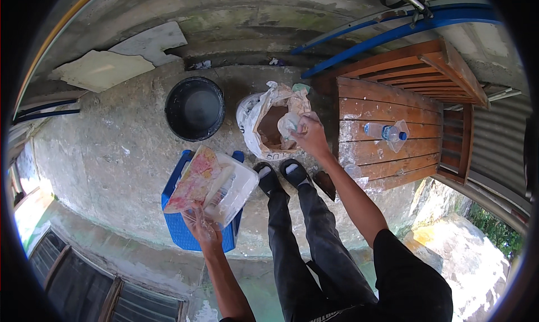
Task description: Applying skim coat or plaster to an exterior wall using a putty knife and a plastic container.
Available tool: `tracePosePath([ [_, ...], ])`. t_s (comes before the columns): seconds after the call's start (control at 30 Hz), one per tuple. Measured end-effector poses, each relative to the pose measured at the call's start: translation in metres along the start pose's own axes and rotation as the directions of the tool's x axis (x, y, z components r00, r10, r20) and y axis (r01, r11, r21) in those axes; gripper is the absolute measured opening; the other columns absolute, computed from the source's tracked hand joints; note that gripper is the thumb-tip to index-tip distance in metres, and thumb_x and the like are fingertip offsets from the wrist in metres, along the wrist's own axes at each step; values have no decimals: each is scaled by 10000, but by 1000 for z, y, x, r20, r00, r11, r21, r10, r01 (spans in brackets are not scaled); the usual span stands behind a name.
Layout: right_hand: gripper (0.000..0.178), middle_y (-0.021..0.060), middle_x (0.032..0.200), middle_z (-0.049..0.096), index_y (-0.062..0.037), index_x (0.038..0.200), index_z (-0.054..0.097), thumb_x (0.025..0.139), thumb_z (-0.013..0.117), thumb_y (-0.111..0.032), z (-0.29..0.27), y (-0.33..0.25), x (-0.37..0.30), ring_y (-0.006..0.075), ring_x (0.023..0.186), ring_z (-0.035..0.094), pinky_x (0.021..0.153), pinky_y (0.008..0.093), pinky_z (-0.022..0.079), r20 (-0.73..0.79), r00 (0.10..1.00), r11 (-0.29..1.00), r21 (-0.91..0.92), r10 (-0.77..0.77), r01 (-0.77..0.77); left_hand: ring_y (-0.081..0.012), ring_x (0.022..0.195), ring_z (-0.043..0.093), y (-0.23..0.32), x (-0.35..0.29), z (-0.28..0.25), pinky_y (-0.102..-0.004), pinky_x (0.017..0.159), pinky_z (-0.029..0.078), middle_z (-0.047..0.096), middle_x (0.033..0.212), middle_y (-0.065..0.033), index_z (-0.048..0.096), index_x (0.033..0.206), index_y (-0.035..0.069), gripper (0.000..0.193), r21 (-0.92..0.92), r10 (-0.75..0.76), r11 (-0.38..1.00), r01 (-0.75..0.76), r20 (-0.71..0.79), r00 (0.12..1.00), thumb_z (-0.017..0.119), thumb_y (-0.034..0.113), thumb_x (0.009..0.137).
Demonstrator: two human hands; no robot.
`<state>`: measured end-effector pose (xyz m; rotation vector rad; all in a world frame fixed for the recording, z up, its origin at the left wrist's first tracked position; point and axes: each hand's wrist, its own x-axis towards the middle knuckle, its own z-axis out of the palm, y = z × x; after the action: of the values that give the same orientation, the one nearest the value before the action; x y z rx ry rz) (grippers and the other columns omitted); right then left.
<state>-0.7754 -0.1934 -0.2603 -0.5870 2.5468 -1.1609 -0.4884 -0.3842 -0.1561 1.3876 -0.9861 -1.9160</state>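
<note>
My left hand is closed at the lower end of a flat piece with pink and yellow stains. That piece leans over the left side of a white tray, which rests on a blue plastic stool. My right hand grips a whitish, translucent cup over the mouth of an open sack. Brownish powder shows inside the sack. What exactly the left fingers pinch is partly hidden.
A round black basin stands left of the sack on the concrete floor. To the right, a wooden bench carries a clear water bottle. Broken pale boards lie along the wall, and blue bars slant at the upper right.
</note>
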Motion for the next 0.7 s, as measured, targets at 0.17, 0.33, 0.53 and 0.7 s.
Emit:
tracePosePath([
  [0.17,131,194,1224,562,-35,835,645,735,711,-86,97,21,23,358,1163,549,908,435,506,490,869,856,-474,61,208,-262,1195,532,13,4,0,-425,1008,445,508,1332,-146,391,1336,36,486,-18,2,1000,-3,-43,999,642,184,948],
  [0.33,296,201,1383,518,-89,1109,687,881,538,-205,161,136,61,323,1274,508,894,410,541,516,856,791,-524,-1,316,-259,1185,536,-12,8,10,-417,983,465,491,1339,-142,387,1345,56,486,-23,-14,1000,12,-103,995,622,246,964],
  [0.53,466,97,1457,486,-138,1349,555,914,545,-302,208,172,46,249,1328,479,1081,401,401,784,583,512,-598,212,617,-245,1155,550,-27,4,-9,-410,933,500,491,1313,-131,385,1349,71,454,7,-9,1000,11,-199,980,578,269,989],
  [0.7,411,90,1369,547,-121,1296,573,912,550,-267,217,164,30,257,1251,541,1068,401,403,797,597,449,-504,-88,738,-231,1124,564,-37,1,-12,-408,911,522,518,1259,-124,408,1311,74,388,10,-7,1000,10,-208,978,551,261,1003],
])
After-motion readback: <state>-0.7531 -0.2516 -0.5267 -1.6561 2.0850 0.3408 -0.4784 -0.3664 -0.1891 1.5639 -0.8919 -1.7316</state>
